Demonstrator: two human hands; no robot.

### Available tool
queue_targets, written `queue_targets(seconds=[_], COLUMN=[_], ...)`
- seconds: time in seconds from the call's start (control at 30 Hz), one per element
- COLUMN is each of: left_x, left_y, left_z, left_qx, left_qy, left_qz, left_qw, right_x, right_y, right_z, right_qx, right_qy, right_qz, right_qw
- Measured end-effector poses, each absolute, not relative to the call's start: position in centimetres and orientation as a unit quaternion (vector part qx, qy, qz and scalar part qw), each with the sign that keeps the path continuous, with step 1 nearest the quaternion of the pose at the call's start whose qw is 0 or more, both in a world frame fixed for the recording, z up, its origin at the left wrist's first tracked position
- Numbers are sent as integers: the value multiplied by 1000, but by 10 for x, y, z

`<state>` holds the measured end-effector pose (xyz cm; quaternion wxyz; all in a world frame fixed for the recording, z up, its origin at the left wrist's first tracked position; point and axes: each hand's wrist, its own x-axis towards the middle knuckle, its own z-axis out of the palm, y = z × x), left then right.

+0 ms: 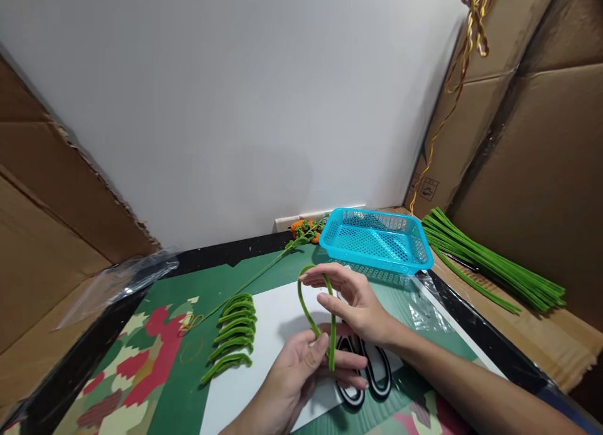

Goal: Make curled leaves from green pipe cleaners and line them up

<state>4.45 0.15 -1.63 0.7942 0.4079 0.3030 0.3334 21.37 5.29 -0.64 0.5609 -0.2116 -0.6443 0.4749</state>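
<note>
A green fuzzy stem point(305, 306) is bent into a loop above the white paper point(226, 400). My left hand point(306, 366) pinches its lower part between thumb and fingers, with the other fingers stretched below. My right hand point(351, 297) curves around the loop's upper right side, its fingertips at the top of the stem. Black-handled scissors point(379, 375) lie beneath my hands, their blades hidden. To the left, several short bent green pieces point(235, 328) lie in a column, partly on the paper.
A blue basket point(377, 243) stands at the back. Long green stems point(499, 265) lie in a bundle on cardboard at the right. An orange flower point(304, 228) with a long green stem lies behind the paper. Clear plastic point(120, 284) is at the left.
</note>
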Motion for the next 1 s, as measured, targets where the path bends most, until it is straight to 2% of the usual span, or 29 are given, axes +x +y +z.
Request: queue_targets(seconds=[0.37,0.6,0.8,0.9,1.0], left_x=[42,42,43,45,45], left_y=[7,11,10,9,8], left_z=[-11,-16,-17,-14,-11], left_qx=[422,463,488,508,514], left_qy=[451,410,374,364,359], left_qz=[340,335,292,265,248], left_qw=[709,710,732,734,739], right_x=[230,224,221,218,214], right_y=[53,44,44,43,40], right_z=[2,-3,-5,-7,-10], right_qx=[-298,-293,-311,-305,-306], right_qy=[-696,-688,-696,-666,-657], right_qz=[302,314,256,280,317], right_qw=[579,585,594,621,611])
